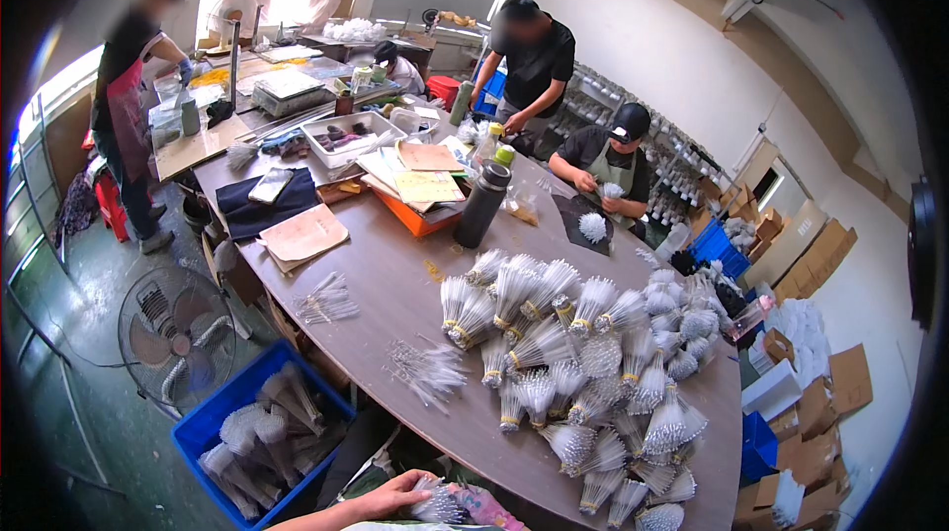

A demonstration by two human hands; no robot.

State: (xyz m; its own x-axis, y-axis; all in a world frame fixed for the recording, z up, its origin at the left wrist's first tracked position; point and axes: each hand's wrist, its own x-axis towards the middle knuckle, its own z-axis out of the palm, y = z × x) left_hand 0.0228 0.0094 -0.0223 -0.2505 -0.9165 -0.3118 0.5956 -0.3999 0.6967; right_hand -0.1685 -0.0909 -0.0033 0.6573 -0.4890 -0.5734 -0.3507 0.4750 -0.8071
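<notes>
My left hand (395, 494) comes in from the lower edge with its fingers curled over a small bundle of clear thin sticks (441, 506), just below the near edge of the brown table (395, 284). A flowered pink cloth (486, 513) lies right of the bundle. My right hand is out of view. On the table ahead lies a large heap of several banded stick bundles (583, 373). Two loose fans of sticks (427, 369) (326, 300) lie left of the heap.
A blue crate of bundles (262, 432) and a floor fan (178, 333) stand at the left. A dark bottle (482, 203), an orange tray (420, 217) and papers sit mid-table. A seated person in a cap (608, 160) and two standing people work farther off. Cardboard boxes (811, 254) line the right.
</notes>
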